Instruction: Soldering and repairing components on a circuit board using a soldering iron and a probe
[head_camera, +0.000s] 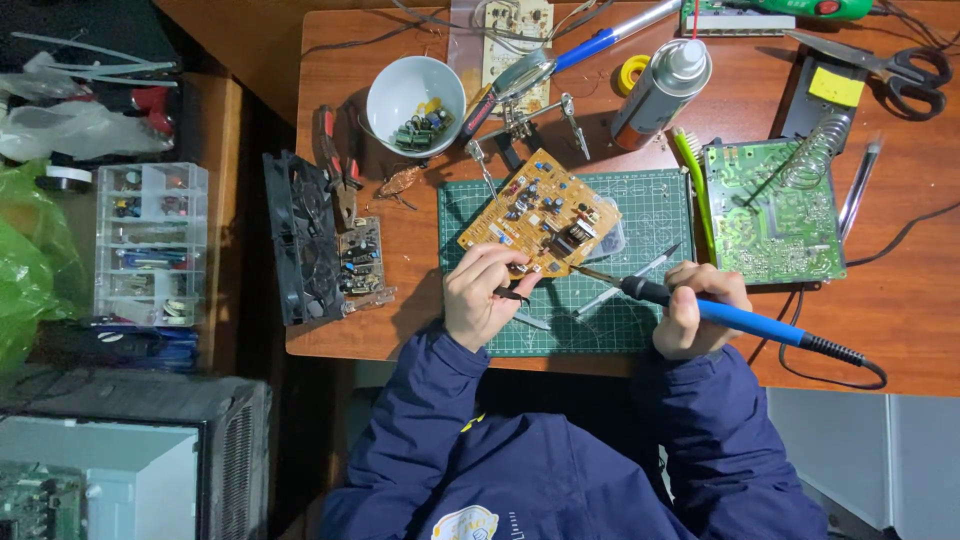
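A tan circuit board (540, 212) with many small parts lies tilted on a green cutting mat (640, 320). My left hand (483, 295) pinches the board's near edge and also grips a small dark tool. My right hand (697, 308) is closed around a blue-handled soldering iron (740, 320), whose tip reaches the board's near right edge. Metal tweezers (628, 280) lie on the mat under the iron.
A green circuit board (775, 215) and coiled iron stand (825, 140) sit at right. A white bowl of parts (415, 95), spray can (662, 92), scissors (880, 65), pliers (335, 160), black fan (300, 240) and clear parts organiser (150, 245) surround the mat.
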